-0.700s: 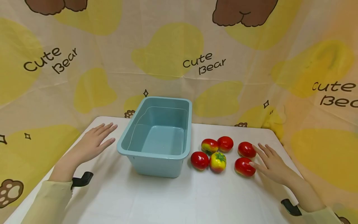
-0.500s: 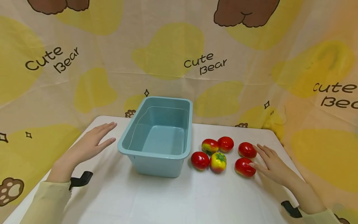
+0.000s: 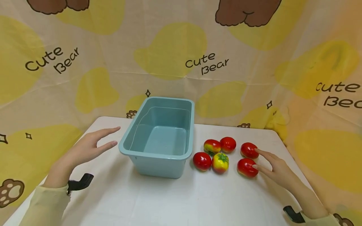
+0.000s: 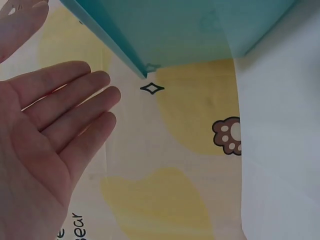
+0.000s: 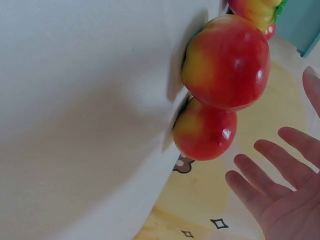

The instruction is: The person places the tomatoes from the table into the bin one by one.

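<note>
My right hand [image 3: 280, 171], fingers extended and thumb apart, hovers at the right beside two glossy red toy tomatoes. The nearer tomato [image 3: 247, 168] and the farther tomato [image 3: 249, 150] lie by its thumb and fingertips. In the right wrist view a gap shows between the hand [image 5: 285, 185] and the nearer tomato [image 5: 227, 62]. My left hand [image 3: 86, 147] is held in the air left of a light blue plastic bin [image 3: 158, 166], holding nothing. Its palm and straight fingers show in the left wrist view. The bin's visible floor is bare.
Right of the bin lie a red tomato [image 3: 202, 161], a yellow-red one [image 3: 220, 163] with a green leafy top, a red-yellow one [image 3: 212, 146] and another red one [image 3: 227, 144]. All rest on the white table [image 3: 175, 204]. A printed cloth [image 3: 167, 47] hangs behind.
My left hand has turned more edge-on, its fingers lining up over each other. The fingers of my right hand have drawn together and dipped slightly. Bin and tomatoes stay in place.
</note>
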Motion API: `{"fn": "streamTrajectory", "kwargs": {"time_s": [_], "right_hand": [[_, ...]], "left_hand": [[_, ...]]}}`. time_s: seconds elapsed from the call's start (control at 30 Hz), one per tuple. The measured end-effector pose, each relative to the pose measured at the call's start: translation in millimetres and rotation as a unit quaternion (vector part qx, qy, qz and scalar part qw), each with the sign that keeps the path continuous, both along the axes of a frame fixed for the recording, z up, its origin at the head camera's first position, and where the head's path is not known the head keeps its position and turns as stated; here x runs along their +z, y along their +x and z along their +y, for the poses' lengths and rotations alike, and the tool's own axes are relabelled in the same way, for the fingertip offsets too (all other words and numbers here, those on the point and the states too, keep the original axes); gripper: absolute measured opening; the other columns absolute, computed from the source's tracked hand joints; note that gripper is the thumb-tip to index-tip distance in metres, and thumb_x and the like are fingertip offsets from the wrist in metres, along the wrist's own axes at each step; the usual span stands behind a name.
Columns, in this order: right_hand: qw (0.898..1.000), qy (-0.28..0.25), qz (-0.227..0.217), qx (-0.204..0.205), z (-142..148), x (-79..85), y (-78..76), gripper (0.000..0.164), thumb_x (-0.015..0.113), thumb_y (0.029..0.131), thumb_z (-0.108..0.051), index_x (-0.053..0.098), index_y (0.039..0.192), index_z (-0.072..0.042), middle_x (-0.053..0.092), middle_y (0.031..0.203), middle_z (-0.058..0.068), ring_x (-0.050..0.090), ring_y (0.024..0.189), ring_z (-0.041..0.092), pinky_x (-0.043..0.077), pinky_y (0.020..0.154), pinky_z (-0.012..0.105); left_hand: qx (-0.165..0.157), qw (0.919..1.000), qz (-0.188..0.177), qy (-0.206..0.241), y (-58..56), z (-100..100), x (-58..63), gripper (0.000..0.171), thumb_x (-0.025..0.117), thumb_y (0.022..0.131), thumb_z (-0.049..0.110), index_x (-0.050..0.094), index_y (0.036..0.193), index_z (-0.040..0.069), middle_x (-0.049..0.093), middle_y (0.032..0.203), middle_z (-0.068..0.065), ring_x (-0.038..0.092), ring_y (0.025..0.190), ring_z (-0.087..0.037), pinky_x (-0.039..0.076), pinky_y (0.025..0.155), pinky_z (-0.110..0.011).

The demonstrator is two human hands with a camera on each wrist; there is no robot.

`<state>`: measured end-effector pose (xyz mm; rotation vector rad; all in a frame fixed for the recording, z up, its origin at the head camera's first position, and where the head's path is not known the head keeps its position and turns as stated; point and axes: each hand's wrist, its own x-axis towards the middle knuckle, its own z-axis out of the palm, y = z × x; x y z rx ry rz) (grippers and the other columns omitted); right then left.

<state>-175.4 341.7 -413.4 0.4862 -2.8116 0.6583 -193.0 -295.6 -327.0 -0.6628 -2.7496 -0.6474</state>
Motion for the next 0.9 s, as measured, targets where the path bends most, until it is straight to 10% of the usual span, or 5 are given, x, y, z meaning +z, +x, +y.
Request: {"fn": "streamTrajectory", "kwargs": {"time_s": [0.9], "right_hand": [[0.999, -0.045, 0.018, 0.009, -3, -30.5, -0.5, 0.070, 0.084, 0.071, -0.028, 0.055, 0.127, 0.003, 0.062, 0.121, 0.022, 0.059, 0.106, 0.038, 0.056, 0.077, 0.043]], "left_hand": [[-0.037, 0.9990, -0.023, 0.012, 7.2, 11, 0.0, 0.059, 0.072, 0.084, 0.036, 0.049, 0.138, 0.029, 0.055, 0.135, 0.010, 0.052, 0.125, -0.021, 0.046, 0.097, -0.041]]}}
